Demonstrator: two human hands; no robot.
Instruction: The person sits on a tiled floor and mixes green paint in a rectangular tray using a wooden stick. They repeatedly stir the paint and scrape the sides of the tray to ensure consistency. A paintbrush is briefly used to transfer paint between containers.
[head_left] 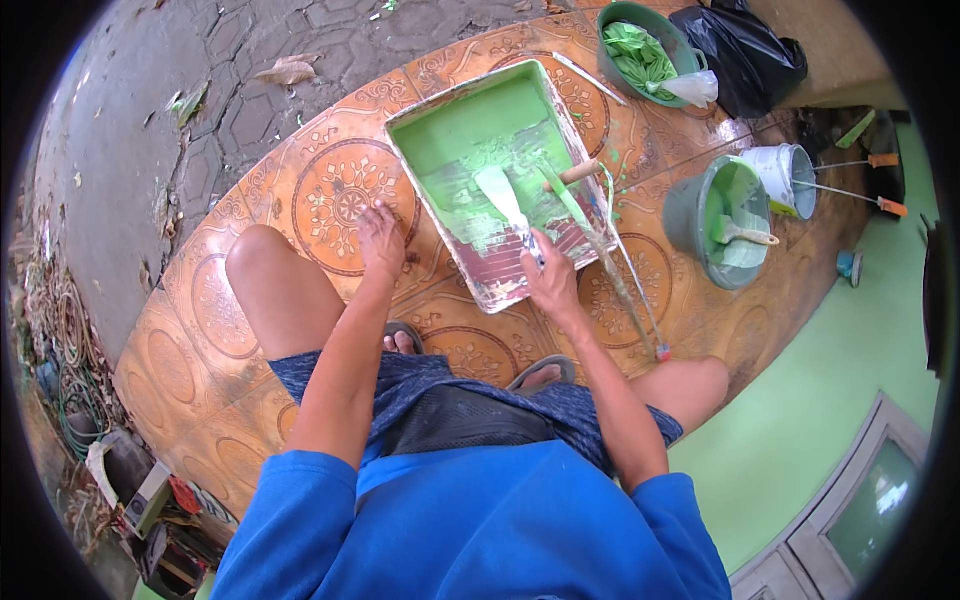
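In my right hand (552,280) I grip the handle of a putty knife (500,198), its wide blade coated pale green. The blade lies over a large rectangular paint tray (455,130), which has green paint at its far end and streaks over a reddish ribbed near end. My left hand (381,240) hangs beside the tray's left edge, fingers loosely stretched, holding nothing. Across the tray's right side rests a paint-smeared stick (622,280) with a short wooden crosspiece (575,175). A bent wire rod (632,265) runs beside it.
On the right stand a grey-green bucket (685,220) with a paint brush (745,234) in it, and a white bucket (775,170) with orange-handled rods. Farther off are a green basin (615,25) and a black plastic bag (745,60). Patterned orange tiles (215,300) meet grey paving (150,200).
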